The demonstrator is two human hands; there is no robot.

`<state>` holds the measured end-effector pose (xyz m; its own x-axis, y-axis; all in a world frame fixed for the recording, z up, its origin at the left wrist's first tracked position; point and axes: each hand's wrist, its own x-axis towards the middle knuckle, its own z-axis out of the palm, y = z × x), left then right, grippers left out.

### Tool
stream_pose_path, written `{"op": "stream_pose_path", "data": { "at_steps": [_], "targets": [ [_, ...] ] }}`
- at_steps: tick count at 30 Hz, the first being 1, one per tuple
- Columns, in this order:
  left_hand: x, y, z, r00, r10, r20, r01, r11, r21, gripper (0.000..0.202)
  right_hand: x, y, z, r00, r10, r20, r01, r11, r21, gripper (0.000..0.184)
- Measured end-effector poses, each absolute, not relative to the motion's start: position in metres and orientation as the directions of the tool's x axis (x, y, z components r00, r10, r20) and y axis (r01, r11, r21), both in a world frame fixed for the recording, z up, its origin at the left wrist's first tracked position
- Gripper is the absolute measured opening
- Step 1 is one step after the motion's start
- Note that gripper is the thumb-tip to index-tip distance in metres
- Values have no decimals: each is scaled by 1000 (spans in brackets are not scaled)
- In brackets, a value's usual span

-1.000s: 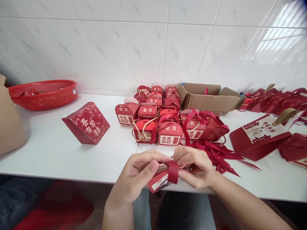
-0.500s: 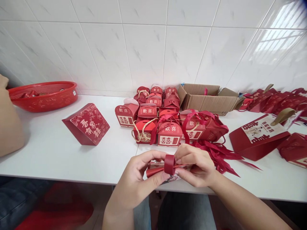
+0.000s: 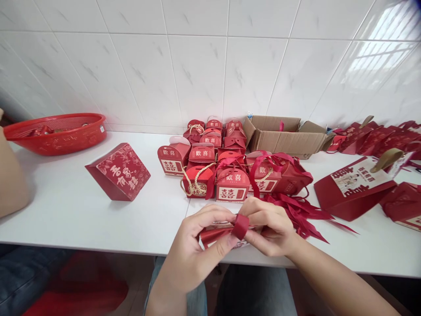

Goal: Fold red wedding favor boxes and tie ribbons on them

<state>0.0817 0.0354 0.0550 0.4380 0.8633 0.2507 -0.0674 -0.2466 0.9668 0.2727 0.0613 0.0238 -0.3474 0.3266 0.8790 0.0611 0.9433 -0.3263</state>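
At the table's front edge both hands work on a dark red ribbon that stands up in a loop. Under the ribbon is a small printed gift box, mostly covered by my fingers. My left hand is closed, thumb and fingers pinching the ribbon near the loop's left side. On the loop's right side, my right hand is closed too, its fingertips gripping the ribbon. Just right of it lies a bundle of loose red ribbons.
Several red gift boxes cluster ahead. An open cardboard box stands against the wall. Left are a slanted red box, a red plastic basket and a brown paper bag. A red box with a gold ribbon sits right.
The ribbon loop has shifted slightly right and tilted. My left fingers have moved right, closer to my right hand, which has barely moved.
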Motion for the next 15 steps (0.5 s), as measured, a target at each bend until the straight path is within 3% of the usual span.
{"op": "stream_pose_path", "data": {
  "at_steps": [7, 13, 15],
  "targets": [
    [83, 33, 56, 430, 862, 269, 45, -318, 947, 15, 272, 61, 25, -355, 351, 867, 93, 935, -341, 9],
    [81, 35, 51, 428, 813, 394, 80, -468, 880, 9, 272, 61, 23, -339, 349, 874, 111, 937, -331, 11],
    [78, 38, 49, 443, 771, 457, 97, -548, 831, 15, 272, 61, 23, -316, 299, 901, 138, 953, -268, 13]
  ]
}}
